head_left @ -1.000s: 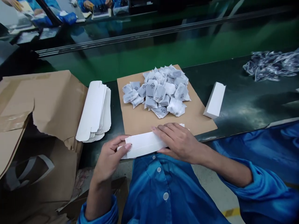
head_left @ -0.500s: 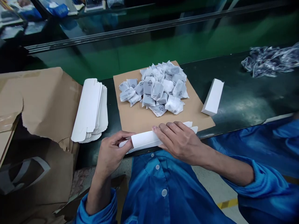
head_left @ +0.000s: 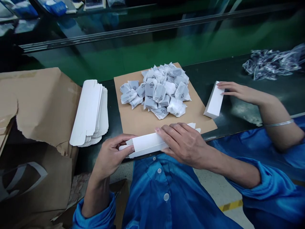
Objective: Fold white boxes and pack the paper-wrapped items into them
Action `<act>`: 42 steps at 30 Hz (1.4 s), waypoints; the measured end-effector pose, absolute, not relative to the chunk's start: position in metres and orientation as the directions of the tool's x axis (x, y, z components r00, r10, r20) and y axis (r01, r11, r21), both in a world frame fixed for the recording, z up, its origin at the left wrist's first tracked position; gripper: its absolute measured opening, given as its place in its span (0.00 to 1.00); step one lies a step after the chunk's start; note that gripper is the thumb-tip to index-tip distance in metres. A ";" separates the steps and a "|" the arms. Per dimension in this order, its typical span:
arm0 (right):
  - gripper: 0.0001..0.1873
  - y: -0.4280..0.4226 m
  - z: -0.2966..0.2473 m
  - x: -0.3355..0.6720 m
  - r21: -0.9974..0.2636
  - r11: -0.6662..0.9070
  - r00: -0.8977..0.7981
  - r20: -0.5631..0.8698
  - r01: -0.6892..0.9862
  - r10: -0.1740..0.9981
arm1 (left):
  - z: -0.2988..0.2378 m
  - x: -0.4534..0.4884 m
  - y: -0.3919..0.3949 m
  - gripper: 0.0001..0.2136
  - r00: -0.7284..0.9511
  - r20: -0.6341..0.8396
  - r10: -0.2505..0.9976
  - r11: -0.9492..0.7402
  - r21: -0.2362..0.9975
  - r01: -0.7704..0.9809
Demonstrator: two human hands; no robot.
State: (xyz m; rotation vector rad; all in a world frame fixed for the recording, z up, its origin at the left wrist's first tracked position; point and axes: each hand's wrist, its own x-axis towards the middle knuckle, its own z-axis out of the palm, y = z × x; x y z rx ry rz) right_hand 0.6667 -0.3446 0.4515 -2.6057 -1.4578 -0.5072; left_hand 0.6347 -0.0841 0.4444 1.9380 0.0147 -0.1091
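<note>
Between my two hands is a long white carton [head_left: 146,143], with end flaps sticking out on both sides. My left hand [head_left: 111,156] pinches the flaps at its left end, thumb in front and fingers behind. Over the right half lies my right hand [head_left: 184,144], its fingers wrapped across the top. The carton is at the table's front edge, just before a brown cardboard sheet [head_left: 133,122]. On that sheet is a heap of small grey items in printed clear bags [head_left: 164,92]. A stack of flat white cartons [head_left: 88,111] lies left of the sheet.
A co-worker's hand [head_left: 243,92] touches a folded white box [head_left: 214,101] at the sheet's right edge. Crumpled clear plastic bags [head_left: 271,63] lie at the far right. A large torn cardboard box [head_left: 43,105] stands on the left. Behind runs a green wall [head_left: 95,63].
A co-worker's hand has come in from the right onto the folded white box. At the left end of my carton, a flap now shows more plainly. My right hand has hardly moved.
</note>
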 end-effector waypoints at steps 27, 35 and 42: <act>0.26 -0.314 0.456 0.672 -0.754 -0.323 0.770 0.358 0.572 0.528 | 0.417 0.638 -0.145 0.32 0.923 0.285 0.257 -0.416 0.895 -0.160; 0.15 -0.314 0.456 0.718 -0.989 0.030 0.890 0.143 0.144 0.434 | 0.413 0.626 -0.141 0.20 0.971 0.236 0.047 -0.452 0.872 -0.190; 0.16 -0.304 0.456 0.717 -0.995 0.058 0.772 -0.027 -0.082 0.635 | 0.415 0.627 -0.142 0.20 0.972 0.233 0.016 -0.582 0.793 -0.181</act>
